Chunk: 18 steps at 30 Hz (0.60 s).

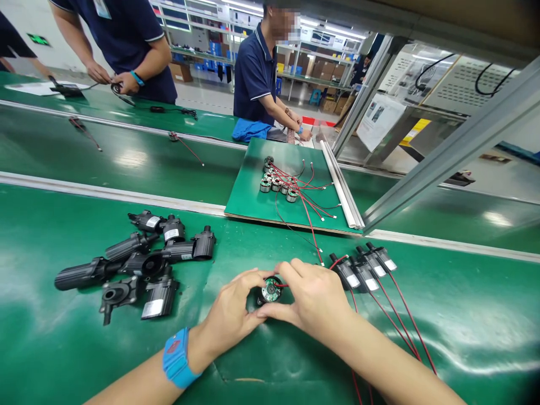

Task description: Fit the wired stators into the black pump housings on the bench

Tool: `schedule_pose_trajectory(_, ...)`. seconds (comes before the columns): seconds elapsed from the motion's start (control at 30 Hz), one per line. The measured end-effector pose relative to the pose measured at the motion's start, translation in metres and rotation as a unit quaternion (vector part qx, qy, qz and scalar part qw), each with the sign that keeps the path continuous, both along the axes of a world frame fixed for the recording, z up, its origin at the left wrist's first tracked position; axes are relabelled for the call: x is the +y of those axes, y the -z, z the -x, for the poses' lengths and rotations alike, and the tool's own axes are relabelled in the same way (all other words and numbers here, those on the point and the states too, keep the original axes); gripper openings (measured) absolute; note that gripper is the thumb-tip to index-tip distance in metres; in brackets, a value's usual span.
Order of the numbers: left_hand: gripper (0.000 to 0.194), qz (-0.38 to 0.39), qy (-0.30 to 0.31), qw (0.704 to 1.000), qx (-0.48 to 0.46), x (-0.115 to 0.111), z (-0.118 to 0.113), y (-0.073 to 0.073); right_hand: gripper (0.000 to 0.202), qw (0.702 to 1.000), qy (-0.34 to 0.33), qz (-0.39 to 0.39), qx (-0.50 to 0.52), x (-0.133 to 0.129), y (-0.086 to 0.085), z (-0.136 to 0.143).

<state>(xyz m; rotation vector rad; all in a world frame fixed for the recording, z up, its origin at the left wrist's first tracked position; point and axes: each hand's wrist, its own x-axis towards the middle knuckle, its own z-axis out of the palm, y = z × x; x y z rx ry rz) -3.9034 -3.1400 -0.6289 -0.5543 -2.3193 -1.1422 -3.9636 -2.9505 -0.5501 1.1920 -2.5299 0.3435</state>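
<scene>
A small black round housing with a green circuit board [270,289] inside stands on the green table. My left hand [232,306] grips its left side between thumb and fingers; a blue band is on that wrist. From the right, my right hand [310,292] closes on the same housing, fingers at the top rim and thumb at the lower edge. A red wire comes out of the board toward my right hand. Just beyond that hand lie black units with white labels [350,277] and long red wires.
Several black pump-like units [143,261] lie in a group at the left. Ahead, a green board [248,197] holds several small motors [276,183] with red and black wires. A slanted metal post [442,135] rises at the right. Two people stand across the conveyor.
</scene>
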Motion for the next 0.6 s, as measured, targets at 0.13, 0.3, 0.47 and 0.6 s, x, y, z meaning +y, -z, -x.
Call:
schedule_pose_trajectory(0.13,0.016,0.093,0.016,0.995,-0.012,-0.003,0.000,-0.010,0.051,0.995,-0.050,-0.035,-0.078,0.006,-0.004,0.000)
schedule_pose_trajectory(0.3,0.022,0.149,0.009,0.989,0.009,-0.004,-0.001,-0.015,0.048,0.989,-0.051,-0.086,-0.113,0.006,-0.007,-0.001)
schedule_pose_trajectory(0.47,0.023,0.172,0.009,0.985,0.031,-0.008,-0.007,-0.014,0.041,0.992,-0.055,-0.105,-0.053,0.005,-0.008,-0.012)
schedule_pose_trajectory(0.6,0.026,0.173,0.027,0.984,-0.006,-0.007,-0.003,-0.017,0.039,0.992,-0.024,-0.123,-0.018,0.009,-0.004,-0.018)
